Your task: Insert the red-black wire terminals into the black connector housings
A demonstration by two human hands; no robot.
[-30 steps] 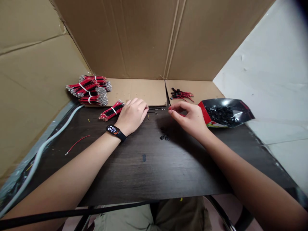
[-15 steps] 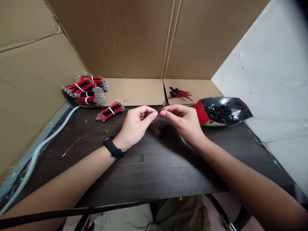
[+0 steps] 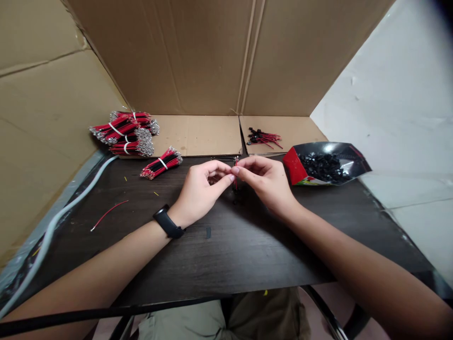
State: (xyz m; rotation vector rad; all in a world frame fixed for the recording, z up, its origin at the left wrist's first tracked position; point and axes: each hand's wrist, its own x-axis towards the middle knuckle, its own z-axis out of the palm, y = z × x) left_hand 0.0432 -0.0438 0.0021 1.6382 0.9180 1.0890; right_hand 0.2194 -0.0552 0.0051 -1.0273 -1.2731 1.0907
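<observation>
Near the table's middle, my two hands meet fingertip to fingertip. My right hand [image 3: 267, 182] pinches a thin red wire [image 3: 236, 183] that hangs down between the hands, with a small metal tip above the fingers. My left hand [image 3: 205, 189], with a black band on its wrist, is pinched against the same spot; black wire beside the red one is partly hidden, and I cannot make out which fingers hold it. Small black pieces [image 3: 235, 200] lie on the table just below the fingertips.
Banded red and black wire bundles [image 3: 125, 134] are piled at back left, one bundle [image 3: 162, 163] nearer. Wires with black connectors [image 3: 264, 138] lie on cardboard at back right. A box of black parts [image 3: 323, 165] stands right. A loose red wire [image 3: 108, 215] lies left.
My fingertips have come together and sit slightly lower. The red wire, slanted before, now hangs nearly straight down.
</observation>
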